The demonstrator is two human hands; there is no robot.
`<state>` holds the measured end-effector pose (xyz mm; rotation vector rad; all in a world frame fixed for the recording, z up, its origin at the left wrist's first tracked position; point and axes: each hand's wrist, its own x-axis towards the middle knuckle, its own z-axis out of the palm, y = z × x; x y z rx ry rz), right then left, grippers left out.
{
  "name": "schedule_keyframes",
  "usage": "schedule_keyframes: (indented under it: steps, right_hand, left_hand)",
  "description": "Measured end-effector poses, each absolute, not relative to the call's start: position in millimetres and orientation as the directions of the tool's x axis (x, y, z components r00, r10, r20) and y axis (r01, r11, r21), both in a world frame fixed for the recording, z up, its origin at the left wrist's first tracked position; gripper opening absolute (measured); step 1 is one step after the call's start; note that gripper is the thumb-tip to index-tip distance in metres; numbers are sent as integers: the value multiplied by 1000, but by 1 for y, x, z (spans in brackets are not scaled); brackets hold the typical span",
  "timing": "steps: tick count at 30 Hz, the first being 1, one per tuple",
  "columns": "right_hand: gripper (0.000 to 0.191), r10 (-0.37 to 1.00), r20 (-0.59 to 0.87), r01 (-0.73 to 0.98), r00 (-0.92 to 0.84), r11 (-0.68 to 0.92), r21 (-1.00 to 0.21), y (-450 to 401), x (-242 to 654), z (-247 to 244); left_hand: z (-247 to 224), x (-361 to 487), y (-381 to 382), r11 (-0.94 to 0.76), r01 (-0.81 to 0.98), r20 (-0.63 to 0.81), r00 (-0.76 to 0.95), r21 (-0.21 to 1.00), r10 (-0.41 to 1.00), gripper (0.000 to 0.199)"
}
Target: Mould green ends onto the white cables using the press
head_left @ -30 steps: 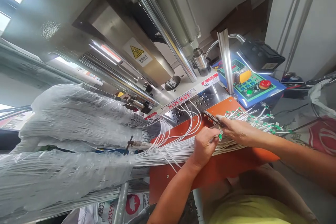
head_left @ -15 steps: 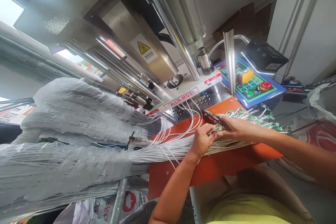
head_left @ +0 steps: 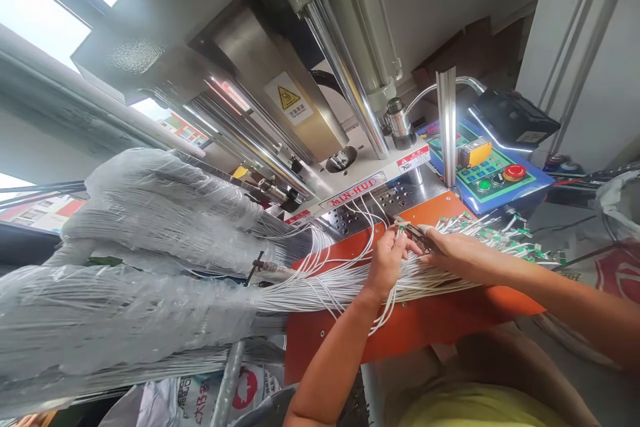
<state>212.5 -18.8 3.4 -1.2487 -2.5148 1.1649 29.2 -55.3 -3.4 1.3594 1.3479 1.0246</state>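
Running across the orange worktop (head_left: 430, 323), the white cables (head_left: 320, 288) are passing beneath both hands. The right hand (head_left: 457, 255) is gripping a dark metal bar (head_left: 419, 236); the left hand (head_left: 385, 263) is pinching a small green-tipped cable end (head_left: 401, 231) beside it. Judgement: good handling is calling for a steady bar, slack in the cable, and fingertips guiding the small end squarely without forcing it.

Surface: the worktop is carrying more green-tipped ends, spreading loosely toward the right. Room: the large press (head_left: 165, 27) is standing over the far side, plastic-wrapped cable bundles (head_left: 165, 213) are lying at left, and a blue control box (head_left: 531, 187) is sitting beyond the worktop, its red button (head_left: 515, 172) facing up.
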Motion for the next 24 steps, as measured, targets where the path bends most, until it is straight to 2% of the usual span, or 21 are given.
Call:
schedule_keyframes:
  steps: [5, 11, 18, 24]
  right_hand:
    - [36, 725, -236, 654, -647, 369, -660, -19, 213, 7]
    - [40, 730, -250, 667, -636, 357, -654, -19, 213, 8]
    - [35, 733, -214, 652, -646, 383, -654, -17, 214, -3]
    - [34, 735, -228, 654, -638, 362, -664, -14, 214, -5]
  left_hand:
    - [-6, 28, -48, 123, 2, -123, 4, 992, 992, 42]
    - [-7, 28, -47, 100, -4, -100, -40, 995, 994, 31]
    - [-3, 27, -46, 55, 256, -41, -61, 965, 997, 25]
    - [-5, 19, -59, -136, 571, 127, 56, 810, 990, 11]
